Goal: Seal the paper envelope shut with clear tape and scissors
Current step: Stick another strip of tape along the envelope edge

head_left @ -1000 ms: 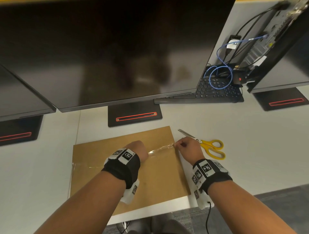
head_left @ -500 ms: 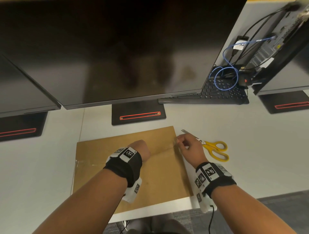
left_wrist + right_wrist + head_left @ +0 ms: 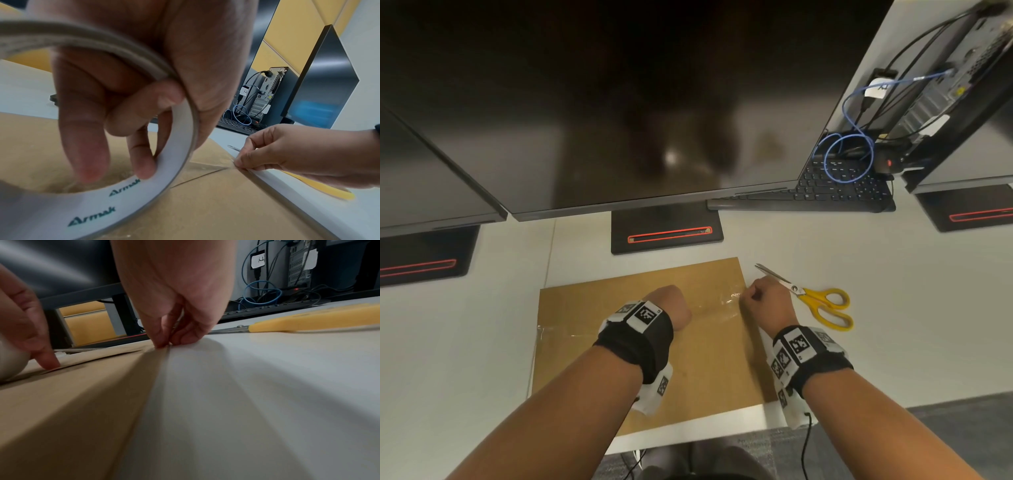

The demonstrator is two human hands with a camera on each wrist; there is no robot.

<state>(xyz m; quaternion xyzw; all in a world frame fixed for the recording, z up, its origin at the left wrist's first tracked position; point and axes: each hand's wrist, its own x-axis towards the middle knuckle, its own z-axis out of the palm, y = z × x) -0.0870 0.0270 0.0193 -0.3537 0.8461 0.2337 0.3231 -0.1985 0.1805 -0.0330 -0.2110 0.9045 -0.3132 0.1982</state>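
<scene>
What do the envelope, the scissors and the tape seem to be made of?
Envelope: matte brown paper, probably kraft.
Scissors: shiny metal blades, glossy yellow handles, likely plastic.
Tape: clear glossy film, glinting; its roll has a white printed core, perhaps cardboard.

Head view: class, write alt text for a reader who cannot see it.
Two hands stretch clear tape across a brown paper envelope on a white desk: right hand pinches the end, left hand holds the roll. Yellow-handled scissors lie right of it.
</scene>
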